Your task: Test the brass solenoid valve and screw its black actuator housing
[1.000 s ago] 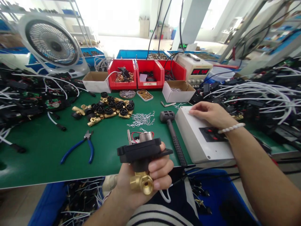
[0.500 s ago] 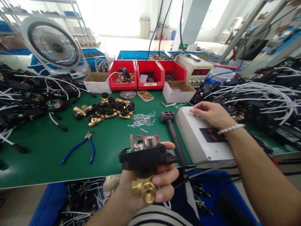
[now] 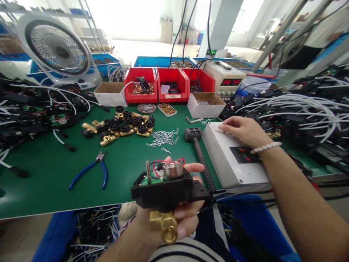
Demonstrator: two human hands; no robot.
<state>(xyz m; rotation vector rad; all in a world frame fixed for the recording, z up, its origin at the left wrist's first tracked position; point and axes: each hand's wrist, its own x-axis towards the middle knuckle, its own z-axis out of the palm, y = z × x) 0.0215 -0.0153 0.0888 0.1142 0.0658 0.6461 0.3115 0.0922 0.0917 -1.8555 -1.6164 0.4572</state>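
head view: left hand [image 3: 174,214] wrapped around a black valve assembly [image 3: 163,189] with a brass fitting [image 3: 165,225] below, held off the near edge of the green tabletop [image 3: 54,182]; palm hidden behind the housing, and the open top shows a small motor [image 3: 172,170] and red wires, finer detail too small to read. right hand [image 3: 244,131] lies loosely curled, gripping nothing, on the white box [image 3: 231,167], fingertips at its far edge, forearm cut off at the frame. blue pliers [image 3: 92,171] and black mallet [image 3: 200,156] lie on the tabletop; bin contents behind are blurred.
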